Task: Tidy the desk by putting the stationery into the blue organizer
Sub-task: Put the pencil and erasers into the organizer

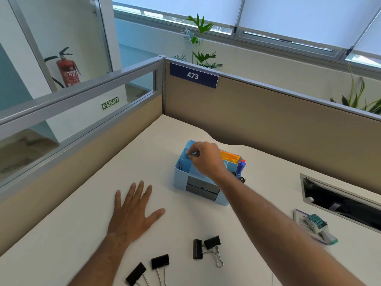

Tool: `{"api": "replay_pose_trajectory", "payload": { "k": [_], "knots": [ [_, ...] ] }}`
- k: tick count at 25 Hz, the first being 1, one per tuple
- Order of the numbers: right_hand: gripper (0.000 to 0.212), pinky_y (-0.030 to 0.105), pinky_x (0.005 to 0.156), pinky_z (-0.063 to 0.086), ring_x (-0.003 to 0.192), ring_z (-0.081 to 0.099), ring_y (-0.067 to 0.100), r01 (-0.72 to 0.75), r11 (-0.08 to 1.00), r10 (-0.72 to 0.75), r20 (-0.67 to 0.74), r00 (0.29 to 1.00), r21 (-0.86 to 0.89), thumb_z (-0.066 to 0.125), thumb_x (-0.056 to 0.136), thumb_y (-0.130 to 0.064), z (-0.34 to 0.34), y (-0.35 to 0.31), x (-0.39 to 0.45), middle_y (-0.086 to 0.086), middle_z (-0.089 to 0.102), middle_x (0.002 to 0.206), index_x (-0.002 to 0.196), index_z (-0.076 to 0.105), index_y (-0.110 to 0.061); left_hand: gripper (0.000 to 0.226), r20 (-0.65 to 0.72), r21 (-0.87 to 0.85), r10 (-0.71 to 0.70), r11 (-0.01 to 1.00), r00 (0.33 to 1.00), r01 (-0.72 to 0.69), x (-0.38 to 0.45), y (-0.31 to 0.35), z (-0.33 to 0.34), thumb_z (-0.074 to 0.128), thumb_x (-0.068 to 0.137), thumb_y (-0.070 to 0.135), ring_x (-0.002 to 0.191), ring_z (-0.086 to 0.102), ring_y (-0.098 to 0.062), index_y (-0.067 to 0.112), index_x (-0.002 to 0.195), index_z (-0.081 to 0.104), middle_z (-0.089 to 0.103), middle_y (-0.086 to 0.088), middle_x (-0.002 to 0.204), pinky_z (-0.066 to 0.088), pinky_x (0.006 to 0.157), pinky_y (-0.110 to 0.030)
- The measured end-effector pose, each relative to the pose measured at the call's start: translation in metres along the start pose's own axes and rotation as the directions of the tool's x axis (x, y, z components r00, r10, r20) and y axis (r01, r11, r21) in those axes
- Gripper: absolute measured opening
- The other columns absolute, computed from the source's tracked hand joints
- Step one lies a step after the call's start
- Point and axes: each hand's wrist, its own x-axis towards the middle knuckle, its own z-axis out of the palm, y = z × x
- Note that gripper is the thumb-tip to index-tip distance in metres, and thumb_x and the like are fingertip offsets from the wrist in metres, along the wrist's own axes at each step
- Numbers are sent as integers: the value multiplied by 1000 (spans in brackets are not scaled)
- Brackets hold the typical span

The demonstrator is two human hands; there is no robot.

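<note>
Four binder clips [207,249] wait near me on the desk [82,234] while my right hand [206,159] pinches a small blue item [187,155] over the blue organizer [181,178], so I should lower it squarely into a rear compartment before letting go, left hand [134,211] spread flat.

Right hand [206,159] above blue organizer [181,178], pinching small blue item [187,155] over rear-left compartment. Left hand [134,213] flat on desk [82,223] left of organizer. Four black binder clips [206,247] near-side of organizer.
</note>
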Motion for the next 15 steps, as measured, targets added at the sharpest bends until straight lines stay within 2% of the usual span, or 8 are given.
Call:
{"api": "replay_pose_trajectory", "payload": {
  "k": [4,8,10,12,15],
  "knots": [
    [15,18,65,39,84,60,13,31,995,-25,65,998,-91,67,86,-7,12,6,1,-3,74,95,95,76,-15,102,-16,13,16,1000,1000,-16,1,-3,6,-2,73,90,150,-4,-16,31,155,6,-2,3,164,-4,118,-57],
    [17,32,78,52,94,62,21,42,993,-33,87,996,-109,64,88,-9,15,12,-3,1,74,99,100,74,-14,101,-12,39,8,999,1000,-7,1,-3,5,-3,72,91,150,-7,-16,32,155,1,-5,4,163,-6,118,-57],
    [17,36,79,52,95,61,21,62,994,-60,29,998,-92,65,88,-13,11,6,-11,1,73,100,103,73,-16,102,-7,34,1,999,1000,-1,2,-3,4,-4,71,91,150,-8,-15,33,155,1,-6,4,164,-7,119,-56],
    [17,33,78,51,91,62,19,101,994,-104,-96,990,-32,67,87,-14,3,-4,-30,2,73,100,103,72,-14,102,-15,18,-3,1000,1000,3,2,-2,4,-2,71,91,151,-7,-15,34,155,3,-4,5,164,-6,119,-55],
    [16,28,70,52,77,64,15,161,984,-139,-249,958,71,69,83,-11,-4,-15,-77,3,73,91,99,71,-12,101,-29,5,-8,1000,1000,8,2,-2,4,0,72,91,151,-6,-14,35,155,6,-1,5,164,-6,119,-55]
  ]
}}
